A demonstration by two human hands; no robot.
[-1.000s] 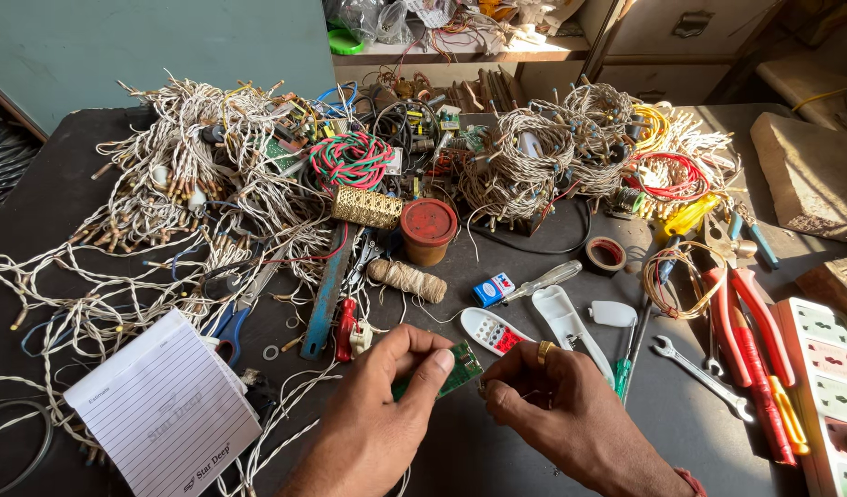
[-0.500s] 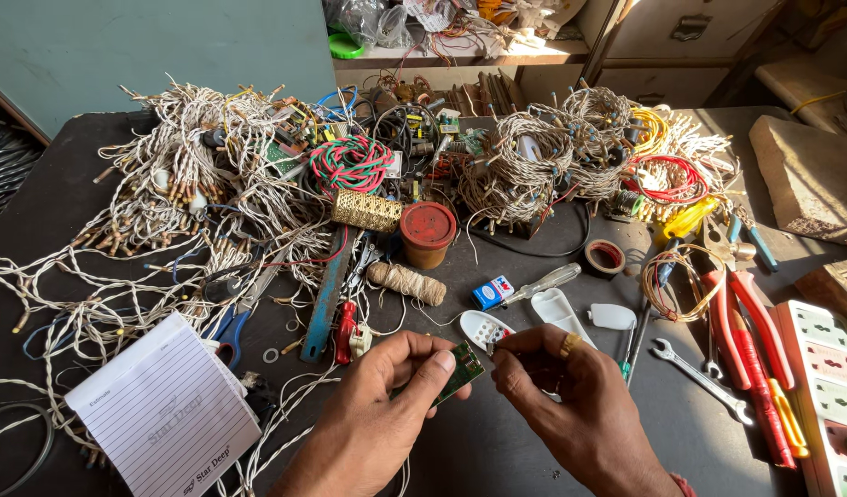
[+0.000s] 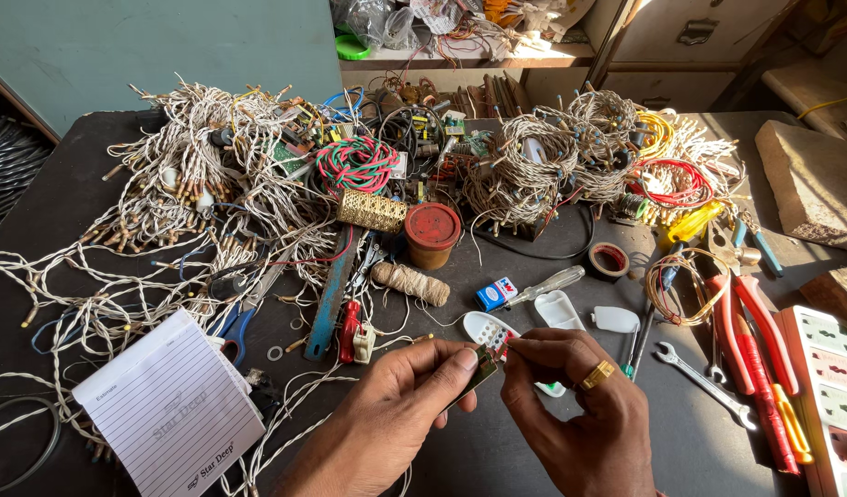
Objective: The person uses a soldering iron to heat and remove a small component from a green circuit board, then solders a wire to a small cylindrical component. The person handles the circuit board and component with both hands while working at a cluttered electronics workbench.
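Left hand point(image 3: 400, 419): pinched a small green circuit board point(image 3: 481, 368) between thumb and forefinger, low over the dark table point(image 3: 681, 442).
Right hand point(image 3: 571, 405): fingertips closed narrowly at the board's edge, ringed finger curled; whether anything was held, impossible to tell.
Technique: best kept steady, board braced, grip light.
Beyond: white plastic casing point(image 3: 488, 329), red-lidded jar point(image 3: 432, 230), heaps of twisted wire point(image 3: 212, 184).

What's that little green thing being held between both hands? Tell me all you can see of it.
The small green board looks like a flat, narrow piece of circuit board, dark green with a paler, shiny edge. It is tilted, held above the dark table near the front edge. The left hand pinches it between thumb and fingers; the right hand, wearing a gold ring, touches its upper end with its fingertips. Finer parts are too small to make out.
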